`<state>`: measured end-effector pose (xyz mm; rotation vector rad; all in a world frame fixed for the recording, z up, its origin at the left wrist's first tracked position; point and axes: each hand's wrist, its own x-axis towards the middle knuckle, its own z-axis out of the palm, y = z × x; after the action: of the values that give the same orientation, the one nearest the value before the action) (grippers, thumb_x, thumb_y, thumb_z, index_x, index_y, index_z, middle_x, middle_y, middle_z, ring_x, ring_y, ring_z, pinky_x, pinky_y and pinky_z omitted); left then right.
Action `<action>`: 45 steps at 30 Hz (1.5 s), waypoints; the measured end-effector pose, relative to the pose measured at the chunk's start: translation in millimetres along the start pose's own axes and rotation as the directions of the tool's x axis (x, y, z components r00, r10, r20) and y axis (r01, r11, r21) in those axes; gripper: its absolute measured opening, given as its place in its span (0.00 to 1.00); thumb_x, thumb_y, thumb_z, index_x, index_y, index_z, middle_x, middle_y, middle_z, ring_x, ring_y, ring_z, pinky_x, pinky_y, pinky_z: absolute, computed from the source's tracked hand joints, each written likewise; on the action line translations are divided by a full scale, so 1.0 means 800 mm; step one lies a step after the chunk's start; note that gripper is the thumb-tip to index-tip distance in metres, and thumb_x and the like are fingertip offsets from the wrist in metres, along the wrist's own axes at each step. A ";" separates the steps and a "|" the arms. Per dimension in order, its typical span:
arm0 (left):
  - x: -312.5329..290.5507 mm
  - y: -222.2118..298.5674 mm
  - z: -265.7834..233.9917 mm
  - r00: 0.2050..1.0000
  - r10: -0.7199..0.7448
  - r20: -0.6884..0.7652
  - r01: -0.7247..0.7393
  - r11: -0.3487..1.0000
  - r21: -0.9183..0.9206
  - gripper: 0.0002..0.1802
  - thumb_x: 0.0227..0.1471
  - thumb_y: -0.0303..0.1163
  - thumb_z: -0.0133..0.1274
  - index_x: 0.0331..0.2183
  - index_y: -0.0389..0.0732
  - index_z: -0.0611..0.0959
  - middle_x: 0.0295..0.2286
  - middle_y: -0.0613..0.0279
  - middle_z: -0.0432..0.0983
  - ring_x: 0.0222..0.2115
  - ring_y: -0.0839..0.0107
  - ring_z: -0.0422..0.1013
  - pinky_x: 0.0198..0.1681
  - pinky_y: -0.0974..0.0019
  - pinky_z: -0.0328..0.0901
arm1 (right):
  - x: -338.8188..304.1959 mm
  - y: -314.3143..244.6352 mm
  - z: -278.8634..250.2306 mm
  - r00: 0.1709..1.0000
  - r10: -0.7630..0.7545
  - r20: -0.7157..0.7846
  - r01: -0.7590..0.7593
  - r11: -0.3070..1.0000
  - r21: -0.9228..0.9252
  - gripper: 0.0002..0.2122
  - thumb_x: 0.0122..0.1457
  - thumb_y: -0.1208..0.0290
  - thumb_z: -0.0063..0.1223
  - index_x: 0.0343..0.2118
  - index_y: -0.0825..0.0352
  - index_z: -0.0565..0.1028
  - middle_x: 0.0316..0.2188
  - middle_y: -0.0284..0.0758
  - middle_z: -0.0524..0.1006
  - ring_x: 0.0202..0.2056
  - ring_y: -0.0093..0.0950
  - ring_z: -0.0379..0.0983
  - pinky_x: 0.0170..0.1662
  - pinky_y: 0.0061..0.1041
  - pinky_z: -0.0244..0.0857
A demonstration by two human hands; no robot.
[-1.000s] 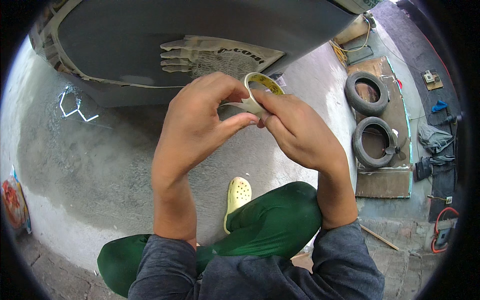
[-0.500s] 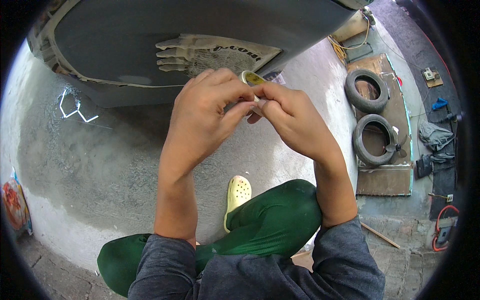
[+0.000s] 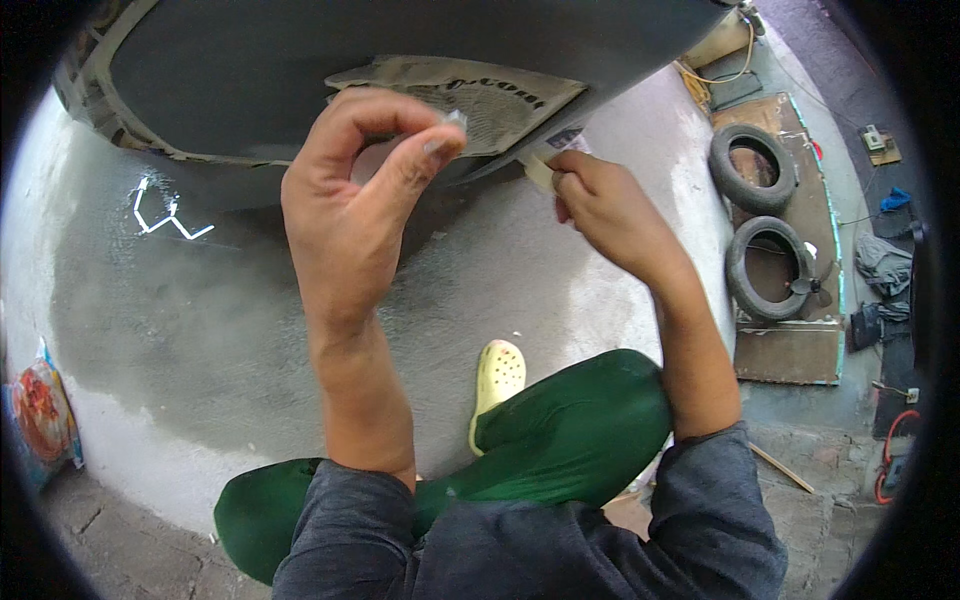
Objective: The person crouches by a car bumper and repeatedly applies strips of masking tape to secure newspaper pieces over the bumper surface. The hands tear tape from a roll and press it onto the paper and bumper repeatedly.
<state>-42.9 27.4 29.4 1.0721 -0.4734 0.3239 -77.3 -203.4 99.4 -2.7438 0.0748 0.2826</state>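
small pale scrap point(image 3: 456, 121) now looks torn free

the left hand point(image 3: 345, 210) pinches the scrap, thumb and forefinger closed on it; the right hand point(image 3: 608, 208) is clamped on the tape roll point(image 3: 540, 172). half a second ago both met at the roll, so a piece has probably come off. the roll, cream and partly hidden, appears near the grey panel point(image 3: 225, 75) and newspaper point(image 3: 500, 108).

large dark letters run across the newsprint sheet point(image 3: 500, 125) on the grey panel point(image 3: 230, 80); the finer print below them is too blurred to read. on the colourful bag point(image 3: 42, 410), no lettering is legible.
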 end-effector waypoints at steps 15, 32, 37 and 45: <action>-0.015 -0.051 0.046 0.947 -0.307 0.098 0.302 0.951 0.067 0.06 0.55 0.24 0.59 0.37 0.36 0.84 0.34 0.68 0.80 0.35 0.81 0.72 0.42 0.75 0.66 | 0.009 0.006 0.041 0.936 -0.241 -0.258 0.351 0.714 0.606 0.11 0.66 0.73 0.58 0.48 0.72 0.75 0.34 0.30 0.80 0.36 0.15 0.74 0.39 0.15 0.67; -0.013 -0.076 0.068 0.974 -0.142 -0.178 0.191 0.935 0.300 0.15 0.60 0.29 0.61 0.47 0.39 0.78 0.36 0.60 0.81 0.35 0.72 0.79 0.35 0.73 0.73 | 0.045 0.024 0.072 0.670 -0.160 -0.725 0.676 0.534 0.508 0.04 0.63 0.77 0.55 0.35 0.73 0.77 0.23 0.33 0.77 0.24 0.15 0.69 0.27 0.19 0.63; 0.002 -0.080 0.069 0.978 0.019 -0.208 0.077 0.893 0.443 0.11 0.59 0.30 0.62 0.43 0.38 0.80 0.35 0.60 0.82 0.35 0.72 0.78 0.37 0.70 0.72 | 0.059 0.025 0.079 0.539 -0.126 -0.833 0.723 0.576 0.380 0.04 0.59 0.78 0.55 0.32 0.75 0.76 0.22 0.39 0.77 0.24 0.20 0.71 0.29 0.23 0.65; 0.018 -0.106 0.077 0.963 0.202 -0.176 -0.099 0.879 0.467 0.09 0.57 0.25 0.61 0.40 0.34 0.82 0.39 0.55 0.82 0.40 0.68 0.78 0.47 0.67 0.71 | 0.082 0.036 0.080 0.451 -0.070 -0.890 0.785 0.506 0.358 0.04 0.58 0.78 0.55 0.32 0.74 0.75 0.21 0.42 0.77 0.24 0.27 0.75 0.29 0.27 0.68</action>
<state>-3.0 -65.3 -3.2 1.4395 -0.2854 0.7126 -27.9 -206.6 17.0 -1.6641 -0.3177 -0.9889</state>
